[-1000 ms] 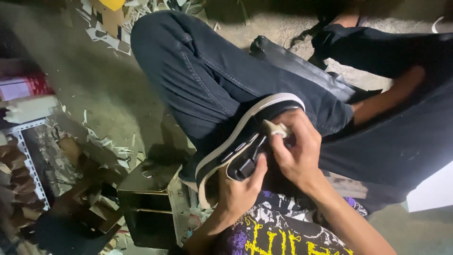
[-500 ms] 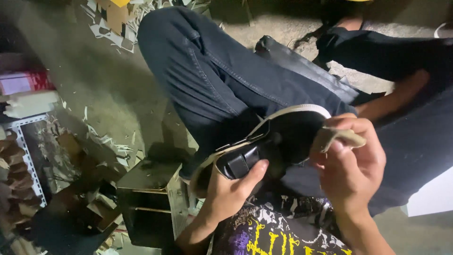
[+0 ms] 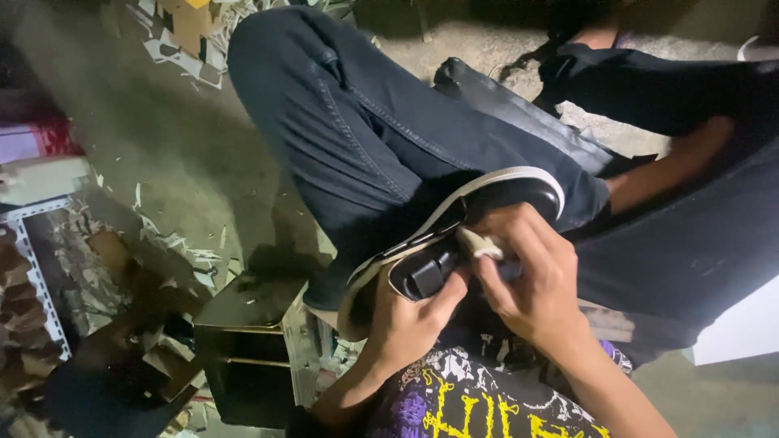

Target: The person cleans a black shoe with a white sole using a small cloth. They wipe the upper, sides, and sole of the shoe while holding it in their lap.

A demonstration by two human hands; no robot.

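Left hand grips the black sandal on the lap; right hand pinches a pale cloth against it; a loose grip could let the sandal slip

The floor is bare grey concrete, dim and unevenly lit, with the brightest patch near the top right. Scraps of torn cardboard and paper bits lie scattered across it. A small dark wooden box stands low in the middle left. At the left edge sits a stack of flat boxes, red and white, partly blurred.
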